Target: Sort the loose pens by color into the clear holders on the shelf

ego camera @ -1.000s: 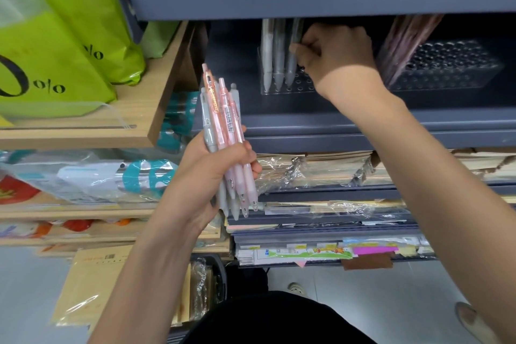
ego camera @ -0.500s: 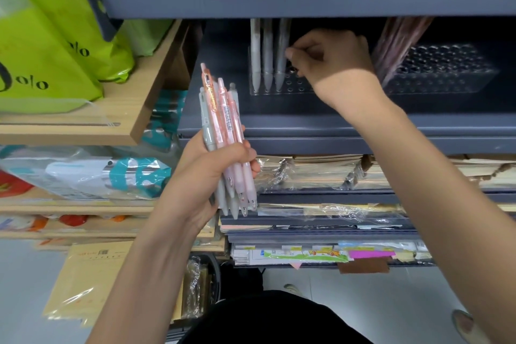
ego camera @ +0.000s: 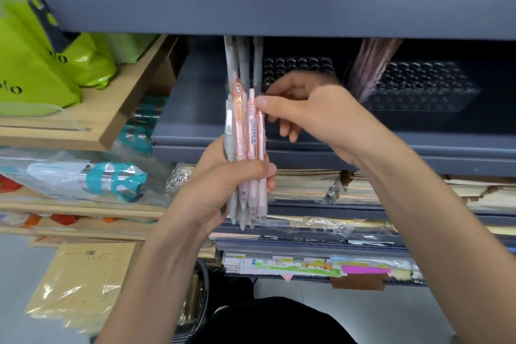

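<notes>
We start at the left hand point(ego camera: 220, 184), whose fingers wrap tightly round a bundle of pens point(ego camera: 243, 165) and hold it upright in front of the grey shelf point(ego camera: 195, 109), tips pointing down. In the bundle, pale grey barrels lie on the left and pink pens point(ego camera: 257, 148) on the right, one of them with a small barcode label. The right hand point(ego camera: 315, 117) reaches in from the right with its fingers curled. Its thumb and forefinger close on the tops of the pink pens, though we cannot tell which single pen they have. The remaining fingers hang bent below, clear of the bundle.

Just behind the hands, on the grey shelf, stands a clear holder point(ego camera: 298, 64) with rows of round holes. A few grey pens point(ego camera: 243, 61) stand upright at its left end, their tops hidden by the upper shelf edge point(ego camera: 279, 11). Further right sits a second clear holder point(ego camera: 424, 86), with a sheaf of pinkish pens point(ego camera: 371, 64) leaning at its left end.

Below the shelf we see wrapped stacks of paper point(ego camera: 321, 184). To the left, green bags point(ego camera: 42, 72) rest on a wooden shelf point(ego camera: 120, 109), a teal-and-white packet point(ego camera: 111, 179) lies under it, and brown envelopes point(ego camera: 83, 274) sit lower still.
</notes>
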The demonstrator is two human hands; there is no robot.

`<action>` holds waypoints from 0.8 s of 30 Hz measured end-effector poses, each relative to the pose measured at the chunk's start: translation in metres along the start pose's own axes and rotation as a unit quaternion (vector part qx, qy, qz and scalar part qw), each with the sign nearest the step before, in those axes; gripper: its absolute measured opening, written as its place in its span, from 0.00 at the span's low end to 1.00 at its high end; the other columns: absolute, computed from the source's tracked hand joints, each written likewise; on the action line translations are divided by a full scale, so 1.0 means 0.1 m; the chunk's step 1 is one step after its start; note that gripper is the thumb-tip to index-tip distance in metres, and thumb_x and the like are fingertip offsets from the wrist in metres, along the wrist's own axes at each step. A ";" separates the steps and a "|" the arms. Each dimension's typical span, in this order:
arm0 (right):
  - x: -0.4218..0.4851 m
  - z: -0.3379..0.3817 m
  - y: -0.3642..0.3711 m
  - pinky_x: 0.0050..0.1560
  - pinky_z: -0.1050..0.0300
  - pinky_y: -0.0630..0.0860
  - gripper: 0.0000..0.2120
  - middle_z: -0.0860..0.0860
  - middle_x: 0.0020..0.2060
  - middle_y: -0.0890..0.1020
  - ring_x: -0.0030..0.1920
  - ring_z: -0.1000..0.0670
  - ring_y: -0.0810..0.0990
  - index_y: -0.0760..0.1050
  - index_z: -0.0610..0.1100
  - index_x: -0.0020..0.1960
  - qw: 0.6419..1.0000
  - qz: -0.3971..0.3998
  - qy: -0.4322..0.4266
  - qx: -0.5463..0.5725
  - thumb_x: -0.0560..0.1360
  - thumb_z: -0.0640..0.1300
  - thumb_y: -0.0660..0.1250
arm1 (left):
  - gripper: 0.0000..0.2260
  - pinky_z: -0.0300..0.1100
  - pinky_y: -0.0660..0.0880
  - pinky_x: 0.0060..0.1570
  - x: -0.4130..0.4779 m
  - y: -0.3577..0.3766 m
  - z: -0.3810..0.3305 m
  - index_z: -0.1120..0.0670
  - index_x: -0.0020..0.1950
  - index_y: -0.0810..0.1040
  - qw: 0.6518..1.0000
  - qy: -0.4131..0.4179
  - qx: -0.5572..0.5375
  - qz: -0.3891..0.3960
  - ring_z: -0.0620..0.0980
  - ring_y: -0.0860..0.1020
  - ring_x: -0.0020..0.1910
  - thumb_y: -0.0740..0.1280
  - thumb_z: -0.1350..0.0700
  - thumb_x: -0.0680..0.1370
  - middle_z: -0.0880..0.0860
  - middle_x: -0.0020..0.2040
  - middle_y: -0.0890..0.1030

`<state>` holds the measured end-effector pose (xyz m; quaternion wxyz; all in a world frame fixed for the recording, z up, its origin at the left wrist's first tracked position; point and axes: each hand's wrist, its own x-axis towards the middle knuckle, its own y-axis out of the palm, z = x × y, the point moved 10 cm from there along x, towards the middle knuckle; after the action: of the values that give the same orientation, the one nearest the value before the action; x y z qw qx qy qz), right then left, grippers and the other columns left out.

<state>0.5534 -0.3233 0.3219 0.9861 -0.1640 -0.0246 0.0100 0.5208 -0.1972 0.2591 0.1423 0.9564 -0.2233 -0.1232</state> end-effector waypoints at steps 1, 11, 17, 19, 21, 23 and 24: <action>-0.02 -0.02 -0.01 0.28 0.60 0.75 0.08 0.49 0.33 0.84 0.29 0.53 0.78 0.78 0.44 0.45 1.000 0.004 0.006 0.013 0.72 0.48 0.74 | 0.17 0.40 0.78 0.32 0.01 0.01 0.01 0.59 0.52 0.77 1.000 0.000 0.006 -0.008 0.51 0.81 0.30 0.73 0.66 0.64 0.53 0.34 0.81; -0.20 -0.17 -0.14 0.34 0.59 0.80 0.01 0.41 0.37 0.85 0.33 0.50 0.81 0.79 0.38 0.42 0.995 0.076 0.042 0.052 0.73 0.35 0.71 | 0.15 0.43 0.80 0.34 0.04 0.29 0.08 0.54 0.49 0.80 0.998 0.018 0.059 -0.011 0.53 0.82 0.33 0.77 0.66 0.67 0.54 0.35 0.81; -0.32 -0.24 -0.26 0.32 0.59 0.78 0.05 0.45 0.35 0.83 0.32 0.50 0.79 0.78 0.39 0.48 0.991 0.069 0.025 0.109 0.73 0.33 0.71 | 0.14 0.42 0.79 0.32 0.06 0.41 0.18 0.55 0.48 0.78 0.998 0.011 0.060 -0.017 0.52 0.81 0.31 0.75 0.64 0.65 0.52 0.33 0.80; -0.36 -0.21 -0.30 0.33 0.57 0.78 0.10 0.46 0.35 0.82 0.32 0.50 0.78 0.76 0.42 0.53 0.992 0.076 0.004 0.104 0.73 0.34 0.71 | 0.14 0.42 0.79 0.32 0.07 0.45 0.18 0.55 0.47 0.77 0.997 0.013 0.073 -0.015 0.51 0.81 0.30 0.75 0.64 0.64 0.52 0.32 0.80; -0.38 -0.20 -0.34 0.34 0.56 0.79 0.12 0.46 0.36 0.81 0.32 0.49 0.79 0.77 0.44 0.55 0.992 0.080 -0.007 0.101 0.74 0.34 0.71 | 0.14 0.42 0.78 0.31 0.07 0.49 0.18 0.56 0.46 0.77 0.997 0.014 0.080 -0.012 0.51 0.80 0.30 0.75 0.65 0.65 0.53 0.32 0.80; -0.40 -0.21 -0.38 0.35 0.57 0.79 0.10 0.45 0.38 0.81 0.33 0.49 0.80 0.78 0.43 0.54 0.992 0.076 -0.009 0.102 0.74 0.34 0.71 | 0.14 0.42 0.79 0.32 0.08 0.53 0.19 0.56 0.47 0.77 0.997 0.015 0.080 -0.013 0.52 0.80 0.30 0.75 0.65 0.65 0.53 0.32 0.80; -0.41 -0.22 -0.39 0.35 0.57 0.79 0.09 0.44 0.38 0.81 0.34 0.48 0.81 0.78 0.42 0.53 0.992 0.074 -0.009 0.102 0.74 0.34 0.70 | 0.14 0.42 0.79 0.32 0.08 0.55 0.20 0.56 0.47 0.77 0.997 0.015 0.079 -0.012 0.52 0.80 0.30 0.75 0.64 0.65 0.53 0.32 0.80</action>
<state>0.5136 -0.3687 0.3121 0.9939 -0.0643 -0.0198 0.0869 0.5000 -0.2527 0.2568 0.0681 0.9691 -0.2182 -0.0923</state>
